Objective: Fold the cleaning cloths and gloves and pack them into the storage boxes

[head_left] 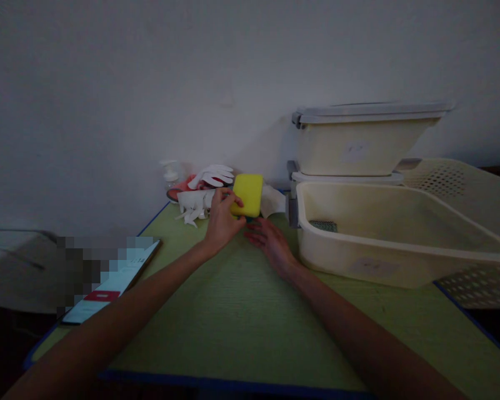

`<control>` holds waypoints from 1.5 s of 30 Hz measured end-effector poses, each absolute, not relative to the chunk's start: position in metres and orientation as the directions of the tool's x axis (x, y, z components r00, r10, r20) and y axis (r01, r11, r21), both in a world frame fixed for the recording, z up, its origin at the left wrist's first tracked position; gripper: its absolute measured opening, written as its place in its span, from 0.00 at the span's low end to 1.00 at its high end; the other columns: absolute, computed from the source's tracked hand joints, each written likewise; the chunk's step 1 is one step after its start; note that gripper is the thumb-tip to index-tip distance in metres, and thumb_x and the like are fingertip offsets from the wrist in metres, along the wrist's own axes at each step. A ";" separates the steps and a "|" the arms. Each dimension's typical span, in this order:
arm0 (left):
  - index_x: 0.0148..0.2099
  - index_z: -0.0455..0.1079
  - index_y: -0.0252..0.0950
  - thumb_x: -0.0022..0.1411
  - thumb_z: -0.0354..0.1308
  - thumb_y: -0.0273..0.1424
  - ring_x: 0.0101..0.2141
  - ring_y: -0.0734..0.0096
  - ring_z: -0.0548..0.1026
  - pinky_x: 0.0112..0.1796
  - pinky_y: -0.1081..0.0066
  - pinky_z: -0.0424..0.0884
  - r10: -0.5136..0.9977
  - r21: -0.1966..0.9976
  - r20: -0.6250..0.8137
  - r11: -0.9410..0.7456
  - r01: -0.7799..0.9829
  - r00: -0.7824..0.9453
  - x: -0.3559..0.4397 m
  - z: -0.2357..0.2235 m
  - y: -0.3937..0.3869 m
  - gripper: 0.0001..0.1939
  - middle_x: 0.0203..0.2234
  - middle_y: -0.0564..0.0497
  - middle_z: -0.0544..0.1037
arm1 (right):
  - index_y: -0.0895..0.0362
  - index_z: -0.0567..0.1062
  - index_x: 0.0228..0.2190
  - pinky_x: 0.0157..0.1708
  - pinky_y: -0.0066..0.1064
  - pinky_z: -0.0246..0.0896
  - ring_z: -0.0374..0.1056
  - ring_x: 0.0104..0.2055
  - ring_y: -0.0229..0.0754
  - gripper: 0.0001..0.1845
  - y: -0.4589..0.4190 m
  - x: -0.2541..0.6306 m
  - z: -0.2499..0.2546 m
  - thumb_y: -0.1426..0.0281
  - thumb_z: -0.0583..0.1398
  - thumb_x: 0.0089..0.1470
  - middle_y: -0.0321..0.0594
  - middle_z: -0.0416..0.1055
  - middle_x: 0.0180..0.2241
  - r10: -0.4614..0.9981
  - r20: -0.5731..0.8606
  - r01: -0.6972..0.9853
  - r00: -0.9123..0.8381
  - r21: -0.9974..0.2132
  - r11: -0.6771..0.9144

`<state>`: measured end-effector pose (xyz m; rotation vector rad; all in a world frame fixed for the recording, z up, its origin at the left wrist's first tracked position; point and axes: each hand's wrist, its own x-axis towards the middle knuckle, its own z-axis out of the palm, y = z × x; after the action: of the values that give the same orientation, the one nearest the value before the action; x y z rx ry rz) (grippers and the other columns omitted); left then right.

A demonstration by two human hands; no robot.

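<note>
My left hand (224, 219) pinches a yellow sponge (249, 194) by its near left side, holding it tilted up at the far part of the table. My right hand (270, 244) is just below and to the right of the sponge, low over the tabletop. Its fingers are stretched out toward a small dark green patch under the sponge; whether they touch it is hard to see. Behind the left hand are white gloves (211, 175) and crumpled white material (191, 203). A pale sheet or cloth (272, 201) lies just behind the right hand.
A cream basin (358, 253) stands at right with a dark green scouring pad (323, 225) inside. Behind it are stacked lidded boxes (354, 147) and a perforated basket (450, 178). A pump bottle (170, 173) is at back left; a lit tablet (119, 280) lies on the green table's (233, 328) left edge.
</note>
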<state>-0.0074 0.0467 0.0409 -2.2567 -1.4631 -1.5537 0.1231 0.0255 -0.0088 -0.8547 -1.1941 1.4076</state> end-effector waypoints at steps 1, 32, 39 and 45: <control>0.30 0.64 0.35 0.40 0.58 0.16 0.41 0.64 0.66 0.45 0.62 0.65 0.678 0.455 0.733 -0.557 0.695 0.064 -0.013 0.032 0.036 0.13 0.39 0.49 0.61 | 0.52 0.65 0.40 0.44 0.42 0.63 0.70 0.39 0.42 0.16 0.026 0.123 -0.008 0.57 0.47 0.57 0.41 0.70 0.39 0.977 0.088 -0.312 -0.193 -0.950 0.024; 0.37 0.65 0.35 0.40 0.66 0.34 0.31 0.72 0.71 0.34 0.70 0.68 0.990 0.972 0.141 -0.135 -0.194 0.016 -0.036 0.009 0.003 0.21 0.32 0.53 0.71 | 0.50 0.60 0.52 0.44 0.44 0.65 0.68 0.46 0.48 0.34 0.005 0.122 0.009 0.70 0.60 0.41 0.41 0.71 0.46 0.925 0.068 -0.361 -0.373 -0.929 -0.077; 0.45 0.58 0.39 0.46 0.63 0.34 0.30 0.74 0.69 0.32 0.72 0.67 0.970 0.960 0.244 -0.244 -0.138 -0.018 -0.037 0.005 0.004 0.25 0.31 0.55 0.68 | 0.45 0.46 0.58 0.42 0.44 0.65 0.70 0.43 0.47 0.47 0.004 0.121 0.006 0.71 0.62 0.40 0.38 0.73 0.42 0.923 0.105 -0.342 -0.371 -0.939 -0.031; 0.48 0.54 0.40 0.53 0.57 0.33 0.31 0.74 0.67 0.32 0.72 0.67 0.943 0.943 0.331 -0.329 0.041 -0.035 -0.037 0.001 -0.001 0.21 0.39 0.51 0.66 | 0.50 0.58 0.42 0.38 0.39 0.66 0.72 0.35 0.43 0.31 0.003 0.121 0.005 0.70 0.66 0.37 0.34 0.75 0.33 0.945 0.074 -0.311 -0.319 -0.950 -0.031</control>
<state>-0.0368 -0.0012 0.0009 -2.4614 -1.8325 -2.4759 0.1210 0.0026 0.0047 -0.7770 -1.2061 1.5625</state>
